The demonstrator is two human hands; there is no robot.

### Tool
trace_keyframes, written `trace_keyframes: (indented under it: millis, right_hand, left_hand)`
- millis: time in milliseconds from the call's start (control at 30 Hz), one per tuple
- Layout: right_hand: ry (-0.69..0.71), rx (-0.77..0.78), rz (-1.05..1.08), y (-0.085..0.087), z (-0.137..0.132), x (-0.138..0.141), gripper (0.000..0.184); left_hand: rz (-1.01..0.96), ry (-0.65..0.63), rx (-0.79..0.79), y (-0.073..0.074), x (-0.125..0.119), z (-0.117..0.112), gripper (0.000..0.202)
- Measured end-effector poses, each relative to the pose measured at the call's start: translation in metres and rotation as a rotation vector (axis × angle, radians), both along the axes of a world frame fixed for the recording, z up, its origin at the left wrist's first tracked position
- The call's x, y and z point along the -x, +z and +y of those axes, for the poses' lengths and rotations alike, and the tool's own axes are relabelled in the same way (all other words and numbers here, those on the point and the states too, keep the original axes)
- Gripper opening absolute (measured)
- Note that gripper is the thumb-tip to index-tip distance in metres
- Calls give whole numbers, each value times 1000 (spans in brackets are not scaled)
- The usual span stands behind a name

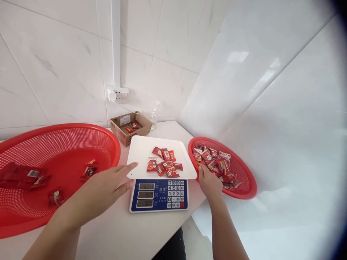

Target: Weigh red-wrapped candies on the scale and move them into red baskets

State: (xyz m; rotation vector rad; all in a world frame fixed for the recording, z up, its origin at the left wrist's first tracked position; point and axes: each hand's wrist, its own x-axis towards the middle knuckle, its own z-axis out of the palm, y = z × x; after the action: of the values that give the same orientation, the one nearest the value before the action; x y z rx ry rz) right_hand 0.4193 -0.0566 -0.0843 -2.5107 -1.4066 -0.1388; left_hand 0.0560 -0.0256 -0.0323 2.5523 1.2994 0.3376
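A white weighing tray (pixel 141 151) tops the digital scale (pixel 159 195), whose upper display appears to read 0.055. Several small red candy packets (pixel 166 164) lie in a loose group on the tray. My left hand (pixel 108 187) is at the tray's left edge, fingers stretched out and apart, with nothing in it. At the tray's right side, my right hand (pixel 210 182) has its fingers closed on the near-left rim of a red plastic basket (pixel 248 177). That basket holds many mixed candy packets (pixel 217 162); the fingertips are partly hidden.
A large red perforated basket (pixel 81 139) with several red packets stands on the left. Behind the scale are an open cardboard box (pixel 132 130) holding a few packets and a clear plastic bottle (pixel 155 112). A wall socket (pixel 120 94) with a plug is above the white table (pixel 116 231).
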Motion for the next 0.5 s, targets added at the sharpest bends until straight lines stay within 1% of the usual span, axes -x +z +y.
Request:
trace_keyframes:
  millis: [100,233,333,433,500]
  right_hand:
    - [-11,22,-7,0,0,1,48]
    - [2,10,-18,-1,0,0,47]
    - [8,21,-10,0,0,0,47]
    - [10,26,1,2,-1,2,47]
    - [18,17,2,3,-1,2,47]
  left_hand:
    - [-17,6,14,-2,0,0,51]
    - [-22,-10,-4,-4,-1,0,51]
    - [-21,-12,5,-3,-2,-1,51]
    - [-5,16,3,1,-2,0,52]
    - [13,67,-38,3,0,1,53]
